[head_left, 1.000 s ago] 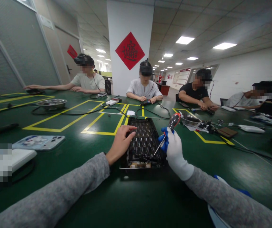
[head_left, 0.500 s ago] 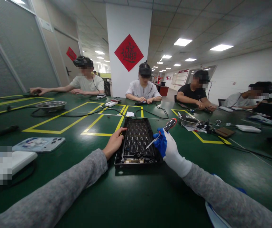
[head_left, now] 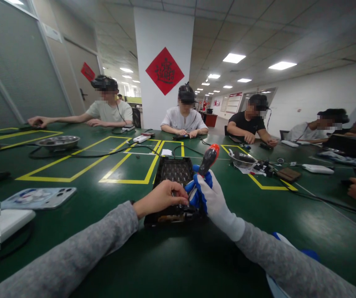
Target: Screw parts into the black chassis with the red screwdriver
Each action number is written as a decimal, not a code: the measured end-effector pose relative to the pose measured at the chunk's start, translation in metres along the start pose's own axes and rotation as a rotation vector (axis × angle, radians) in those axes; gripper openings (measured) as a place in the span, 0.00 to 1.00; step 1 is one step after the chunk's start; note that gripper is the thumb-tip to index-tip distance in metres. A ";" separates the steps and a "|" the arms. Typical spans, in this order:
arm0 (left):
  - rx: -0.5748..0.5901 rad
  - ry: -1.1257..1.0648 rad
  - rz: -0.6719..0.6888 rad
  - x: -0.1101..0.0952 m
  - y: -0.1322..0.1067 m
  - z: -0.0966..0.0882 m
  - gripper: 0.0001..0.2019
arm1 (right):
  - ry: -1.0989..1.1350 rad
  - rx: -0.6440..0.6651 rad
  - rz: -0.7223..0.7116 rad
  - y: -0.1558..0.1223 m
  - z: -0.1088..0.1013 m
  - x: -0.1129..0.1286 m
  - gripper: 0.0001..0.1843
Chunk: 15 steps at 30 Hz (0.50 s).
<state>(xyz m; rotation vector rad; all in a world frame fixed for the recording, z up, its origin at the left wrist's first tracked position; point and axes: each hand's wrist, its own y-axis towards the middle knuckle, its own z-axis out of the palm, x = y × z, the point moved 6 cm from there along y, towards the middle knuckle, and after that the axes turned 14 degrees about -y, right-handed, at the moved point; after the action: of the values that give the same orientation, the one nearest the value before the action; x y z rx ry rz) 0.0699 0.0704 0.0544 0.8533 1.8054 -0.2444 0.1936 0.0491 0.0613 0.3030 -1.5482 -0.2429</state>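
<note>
A black rectangular casing (head_left: 178,169) lies open on the green table in front of me, with rows of small raised pieces inside it. My left hand (head_left: 162,198), bare, reaches over the casing's near half. Its fingers are curled together close to the right fingertips, and whatever is between them is hidden. In a white glove with blue fingers, my right hand (head_left: 210,192) grips a screwdriver (head_left: 209,159) by the handle, which is dark with a red end and points up. The screwdriver's tip cannot be made out. Loose dark parts lie at the casing's near end.
To the left lie a phone (head_left: 39,198) in a pale blue case and a white device (head_left: 13,225). Metal bowls stand at left (head_left: 58,142) and right (head_left: 242,161). Cables cross the table, which bears yellow tape. Several people sit opposite. Another blue-and-white glove (head_left: 310,253) is by my right forearm.
My left hand has left the casing's left edge and moved over its near part. My right hand has shifted left, turning the screwdriver more upright. The two hands now meet above the casing.
</note>
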 end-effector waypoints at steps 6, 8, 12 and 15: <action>0.070 -0.026 0.025 0.000 -0.005 -0.004 0.09 | 0.093 0.128 0.095 0.009 0.010 -0.009 0.16; 0.062 -0.031 0.019 0.001 -0.007 -0.005 0.10 | 0.080 0.119 0.099 0.012 0.012 -0.009 0.15; 0.045 -0.090 -0.027 0.011 -0.006 -0.004 0.10 | 0.046 0.132 0.124 0.014 0.015 -0.012 0.17; 0.087 -0.174 -0.072 0.018 -0.005 0.001 0.11 | 0.045 0.129 0.118 0.013 0.015 -0.017 0.18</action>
<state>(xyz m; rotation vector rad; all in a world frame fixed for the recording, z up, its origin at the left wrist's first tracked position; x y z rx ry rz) 0.0640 0.0738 0.0366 0.8031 1.6746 -0.4339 0.1782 0.0668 0.0497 0.3148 -1.5338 -0.0434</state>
